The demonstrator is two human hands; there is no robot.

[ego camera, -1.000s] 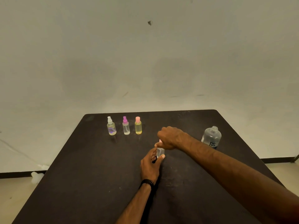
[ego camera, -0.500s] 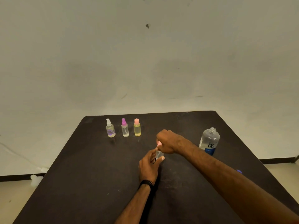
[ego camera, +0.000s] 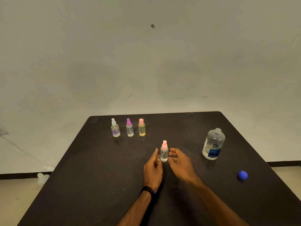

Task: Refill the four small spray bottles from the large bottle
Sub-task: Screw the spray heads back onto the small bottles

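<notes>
Fingers of both hands flank a small clear spray bottle with a pink top (ego camera: 164,151), which stands upright on the black table (ego camera: 84,185). Left hand (ego camera: 153,167) sits just left of the bottle, its fingers loosely extended, the fingertips (ego camera: 156,150) close beside the glass; whether they touch it cannot be told. Right hand (ego camera: 180,163) sits just right of the bottle, fingers slightly spread and relaxed, tips very near the bottle's side, holding nothing. A black wristband (ego camera: 147,190) circles the left wrist.

Well beyond the fingertips, towards the far edge, three more small spray bottles stand in a row: white-topped bottle (ego camera: 115,128), purple-topped bottle (ego camera: 129,128), and yellowish bottle with a pink cap (ego camera: 141,128). Well to the right of the right fingers stands the large clear bottle labelled "renu" (ego camera: 213,144), uncapped. A blue cap (ego camera: 242,175) lies apart, nearer than that bottle.
</notes>
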